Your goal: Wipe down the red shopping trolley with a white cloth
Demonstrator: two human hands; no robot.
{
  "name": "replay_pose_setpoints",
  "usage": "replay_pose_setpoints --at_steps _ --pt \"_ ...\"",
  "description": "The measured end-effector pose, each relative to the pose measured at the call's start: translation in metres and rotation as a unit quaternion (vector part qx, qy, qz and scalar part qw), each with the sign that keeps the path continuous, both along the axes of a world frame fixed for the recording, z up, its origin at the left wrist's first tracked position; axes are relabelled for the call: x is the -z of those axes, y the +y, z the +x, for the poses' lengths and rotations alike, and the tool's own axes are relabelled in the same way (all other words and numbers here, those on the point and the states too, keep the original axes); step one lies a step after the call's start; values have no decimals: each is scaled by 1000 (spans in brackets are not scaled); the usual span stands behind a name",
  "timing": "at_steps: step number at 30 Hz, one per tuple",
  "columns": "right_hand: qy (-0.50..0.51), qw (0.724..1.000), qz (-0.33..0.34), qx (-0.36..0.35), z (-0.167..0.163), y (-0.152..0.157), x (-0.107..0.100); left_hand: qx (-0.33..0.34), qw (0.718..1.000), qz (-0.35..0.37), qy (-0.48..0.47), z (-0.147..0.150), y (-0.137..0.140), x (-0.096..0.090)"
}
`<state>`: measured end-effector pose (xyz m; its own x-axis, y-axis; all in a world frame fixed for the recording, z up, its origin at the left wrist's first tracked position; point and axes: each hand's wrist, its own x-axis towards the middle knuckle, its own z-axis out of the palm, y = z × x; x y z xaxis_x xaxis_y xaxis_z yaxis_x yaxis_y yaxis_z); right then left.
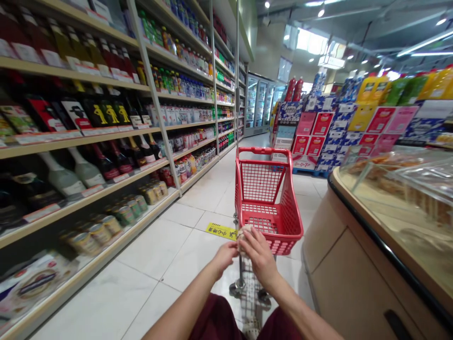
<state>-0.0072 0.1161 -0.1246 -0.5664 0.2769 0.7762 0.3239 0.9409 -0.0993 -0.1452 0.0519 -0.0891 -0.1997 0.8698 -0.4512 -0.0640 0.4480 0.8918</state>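
My right hand [258, 255] curls over a pale, crumpled, cloth-like bundle [245, 232] in front of me. Close on its left, my left hand [225, 259] has its fingers drawn together at the bundle's edge. A pale patterned strip [250, 288] runs down below my hands toward my knees; whether it joins the bundle I cannot tell. Just beyond my hands stands a red plastic shopping cart [264, 182] with a latticed basket and dark wheels. Its basket holds nothing that I can see. The undersides of my fingers are hidden.
Shelves [106, 137] of bottles and cans line the left side. On the right is a curved display counter [347, 245] with packaged food. Stacked drink cartons [311, 137] stand ahead, with glass-door fridges [260, 104] behind. A yellow floor sign [221, 230] lies on the tiles.
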Motion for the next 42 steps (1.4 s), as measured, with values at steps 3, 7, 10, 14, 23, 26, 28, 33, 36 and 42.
replay_pose_setpoints --at_steps 3,7,10,14,23,26,28,33,36,42 --pt "-44 999 0 0 -3 7 18 -51 996 8 72 -7 11 5" --pt "-121 989 -82 8 22 -1 53 -35 990 17 136 5 1 26" --pt "-52 993 -100 28 36 -1 38 -33 981 35 186 15 -6 34" --pt "44 992 -95 69 50 5 21 -24 966 95 240 20 1 23" --pt "69 980 -138 124 80 3 35 84 909 100 396 32 -15 50" --pt "58 978 -133 152 92 9 39 91 875 151 451 33 -11 44" --pt "8 974 -158 163 102 8 50 110 850 193 477 34 -5 30" --pt "80 966 -160 189 117 12 42 115 780 278 549 36 14 1" --pt "91 963 -157 202 118 20 40 136 744 272 595 39 22 -4" --pt "56 965 -172 188 121 17 45 209 701 183 657 38 27 5"
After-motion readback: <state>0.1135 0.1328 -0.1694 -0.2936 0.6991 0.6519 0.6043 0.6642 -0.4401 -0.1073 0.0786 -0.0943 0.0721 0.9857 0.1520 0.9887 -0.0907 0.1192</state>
